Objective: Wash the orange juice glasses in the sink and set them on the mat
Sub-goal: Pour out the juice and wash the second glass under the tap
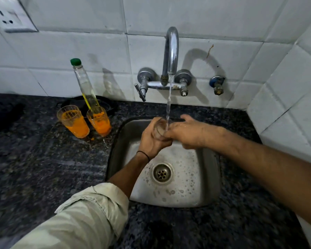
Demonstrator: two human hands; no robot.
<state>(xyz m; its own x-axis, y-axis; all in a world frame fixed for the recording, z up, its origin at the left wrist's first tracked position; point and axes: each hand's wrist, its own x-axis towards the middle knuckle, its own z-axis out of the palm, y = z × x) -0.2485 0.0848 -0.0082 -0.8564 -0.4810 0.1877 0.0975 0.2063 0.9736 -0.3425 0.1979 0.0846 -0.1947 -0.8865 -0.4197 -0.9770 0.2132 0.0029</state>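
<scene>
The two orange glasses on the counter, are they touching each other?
Apart. The head view shows a dark strip of counter between the left orange glass and the right orange glass.

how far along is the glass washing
Early. No washed glass is visible on any mat. In hand: both hands, left hand and right hand, hold one clear glass under the running tap over the sink. Left: two glasses with orange residue wait on the counter.

2 glasses (83, 121) left of sink (212, 177)
</scene>
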